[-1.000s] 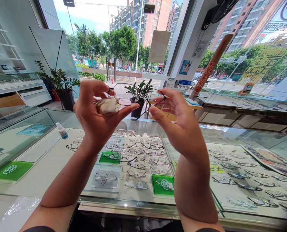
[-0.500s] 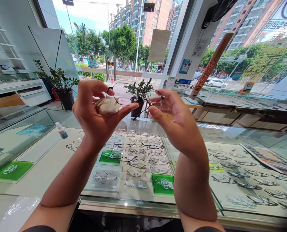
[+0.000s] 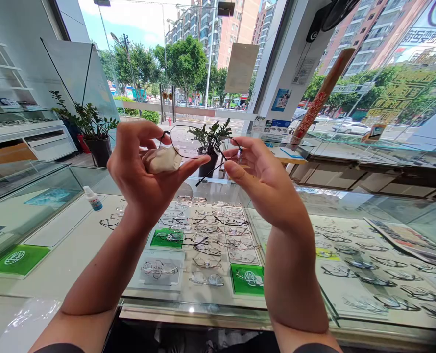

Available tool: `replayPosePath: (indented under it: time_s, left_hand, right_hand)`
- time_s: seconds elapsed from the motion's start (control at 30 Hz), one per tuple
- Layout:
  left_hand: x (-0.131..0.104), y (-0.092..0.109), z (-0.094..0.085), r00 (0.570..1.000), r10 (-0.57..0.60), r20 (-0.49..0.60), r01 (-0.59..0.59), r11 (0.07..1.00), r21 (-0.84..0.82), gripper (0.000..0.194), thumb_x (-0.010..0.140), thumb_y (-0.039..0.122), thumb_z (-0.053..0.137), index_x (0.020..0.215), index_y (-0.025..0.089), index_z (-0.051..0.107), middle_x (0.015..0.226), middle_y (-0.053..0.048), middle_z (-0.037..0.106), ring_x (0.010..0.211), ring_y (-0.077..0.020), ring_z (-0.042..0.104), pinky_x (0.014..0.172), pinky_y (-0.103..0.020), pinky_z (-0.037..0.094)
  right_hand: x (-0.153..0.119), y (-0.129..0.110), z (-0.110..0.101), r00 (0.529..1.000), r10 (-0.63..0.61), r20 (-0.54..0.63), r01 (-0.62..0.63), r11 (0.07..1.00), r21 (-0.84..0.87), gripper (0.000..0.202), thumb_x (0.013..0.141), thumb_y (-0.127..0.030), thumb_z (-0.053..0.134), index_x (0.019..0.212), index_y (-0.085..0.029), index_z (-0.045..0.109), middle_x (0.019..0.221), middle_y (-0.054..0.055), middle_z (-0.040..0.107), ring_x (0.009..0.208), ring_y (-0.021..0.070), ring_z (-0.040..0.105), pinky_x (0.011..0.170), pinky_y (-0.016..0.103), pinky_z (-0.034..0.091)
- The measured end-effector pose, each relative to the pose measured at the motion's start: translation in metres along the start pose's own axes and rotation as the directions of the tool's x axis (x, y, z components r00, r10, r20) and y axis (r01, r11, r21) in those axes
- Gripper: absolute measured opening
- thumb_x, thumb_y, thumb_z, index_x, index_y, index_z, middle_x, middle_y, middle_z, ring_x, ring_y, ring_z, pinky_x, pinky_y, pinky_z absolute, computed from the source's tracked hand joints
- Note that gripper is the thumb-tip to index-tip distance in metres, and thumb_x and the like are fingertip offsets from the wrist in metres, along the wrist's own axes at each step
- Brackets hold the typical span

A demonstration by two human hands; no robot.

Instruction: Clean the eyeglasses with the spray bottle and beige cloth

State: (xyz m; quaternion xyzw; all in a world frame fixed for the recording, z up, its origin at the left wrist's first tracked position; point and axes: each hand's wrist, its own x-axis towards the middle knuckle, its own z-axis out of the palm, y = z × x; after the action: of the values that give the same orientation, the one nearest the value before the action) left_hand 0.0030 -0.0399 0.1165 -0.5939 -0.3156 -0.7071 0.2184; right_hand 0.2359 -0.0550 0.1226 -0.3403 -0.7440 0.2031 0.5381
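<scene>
A glass display counter [image 3: 74, 250] spans the foreground, rows of spectacle frames [image 3: 230, 220] laid out inside; 2 potted plants [image 3: 89, 122] stand beyond it, before the street-side windows. On my remote feed I record 1 pair of eyeglasses [image 3: 186, 142] raised above the counter between both hands. I find the left hand [image 3: 139, 169] gripping its left end near the hinge, with a pale cloth [image 3: 161, 161] tucked against the palm. The right hand [image 3: 271, 181] has thumb and fingers closed about the opposite end. I note 1 dark temple slanting down between them.
</scene>
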Motion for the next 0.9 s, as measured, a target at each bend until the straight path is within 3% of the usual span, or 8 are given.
replayPosePath:
  time_s: [0.2, 0.43, 0.63, 0.77, 0.9]
  left_hand:
    - [-0.001, 0.001, -0.001, 0.997, -0.069, 0.015, 0.070, 0.996, -0.060, 0.063, 0.072, 0.072, 0.097, 0.111, 0.035, 0.064, 0.107, -0.008, 0.073, 0.095, -0.0318, 0.072, 0.067, -0.047, 0.053]
    - [-0.002, -0.004, 0.001, 0.999, -0.033, -0.021, 0.032, 0.998, -0.054, 0.065, 0.070, 0.068, 0.099, 0.113, 0.034, 0.064, 0.109, -0.008, 0.072, 0.096, -0.0321, 0.072, 0.072, -0.049, 0.056]
    - [-0.006, -0.006, 0.002, 0.998, -0.057, 0.020, 0.059, 0.994, -0.089, 0.061, 0.077, 0.067, 0.096, 0.117, 0.034, 0.065, 0.112, -0.009, 0.071, 0.110, -0.0346, 0.072, 0.081, -0.052, 0.062]
    - [-0.002, -0.004, 0.004, 0.998, -0.051, -0.028, 0.048, 0.994, -0.095, 0.075, 0.076, 0.076, 0.093, 0.128, 0.033, 0.059, 0.124, -0.009, 0.070, 0.112, -0.0331, 0.075, 0.078, -0.048, 0.064]
    - [0.002, -0.003, 0.006, 0.999, -0.042, 0.014, 0.043, 0.991, -0.130, 0.074, 0.080, 0.076, 0.090, 0.130, 0.031, 0.058, 0.130, -0.010, 0.072, 0.118, -0.0314, 0.077, 0.076, -0.044, 0.065]
  right_hand:
    - [0.000, 0.002, 0.001, 1.000, 0.016, 0.010, -0.016, 1.000, 0.015, 0.056, 0.100, -0.060, 0.077, 0.147, -0.032, 0.063, 0.137, 0.011, 0.074, 0.129, 0.0315, 0.072, 0.107, 0.053, 0.065]
    - [0.001, 0.001, 0.001, 0.999, 0.040, 0.032, -0.042, 0.998, 0.054, 0.055, 0.100, -0.060, 0.076, 0.144, -0.031, 0.063, 0.136, 0.011, 0.074, 0.130, 0.0315, 0.071, 0.107, 0.054, 0.064]
    - [0.000, 0.001, 0.003, 0.999, 0.030, 0.032, -0.031, 0.999, 0.039, 0.052, 0.101, -0.058, 0.076, 0.143, -0.031, 0.063, 0.135, 0.011, 0.075, 0.129, 0.0308, 0.073, 0.105, 0.052, 0.065]
    - [0.000, 0.002, 0.009, 0.984, -0.140, -0.109, 0.133, 0.989, -0.070, 0.053, 0.099, -0.055, 0.079, 0.145, -0.033, 0.062, 0.134, 0.008, 0.077, 0.126, 0.0306, 0.074, 0.105, 0.053, 0.065]
    - [0.001, -0.002, 0.013, 0.900, -0.365, -0.240, 0.298, 0.915, -0.272, 0.049, 0.101, -0.049, 0.077, 0.146, -0.034, 0.061, 0.143, 0.009, 0.074, 0.135, 0.0350, 0.071, 0.109, 0.058, 0.064]
